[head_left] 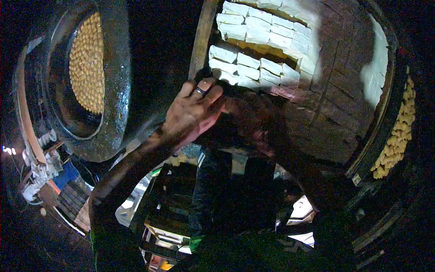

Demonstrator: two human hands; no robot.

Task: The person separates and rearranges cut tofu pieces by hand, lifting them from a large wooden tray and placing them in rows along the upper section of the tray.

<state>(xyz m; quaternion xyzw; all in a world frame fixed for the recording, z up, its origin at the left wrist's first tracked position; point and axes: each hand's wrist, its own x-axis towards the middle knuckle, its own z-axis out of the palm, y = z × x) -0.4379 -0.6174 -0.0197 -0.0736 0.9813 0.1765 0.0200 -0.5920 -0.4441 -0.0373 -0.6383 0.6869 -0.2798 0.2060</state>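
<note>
Rows of white rectangular blocks (258, 27) lie on a wooden board (198, 50) at the upper middle, with bright light on them. My left hand (195, 106), a dark ring on one finger, is at the lower left corner of the nearest row. Its fingers are bent and pressed together; what they hold, if anything, is hidden. Deep shadow covers my right hand (258, 120), just right of the left one and below the blocks. Its fingers cannot be made out. More blocks (335, 90) continue to the right in shade.
A round dark pan (59, 81) at the left holds many small brown pieces (87, 63) in rows. Yellowish pieces (395, 136) lie along the far right. Crumpled pale cloth or paper (41, 170) is at the lower left, beside wooden slats (74, 201).
</note>
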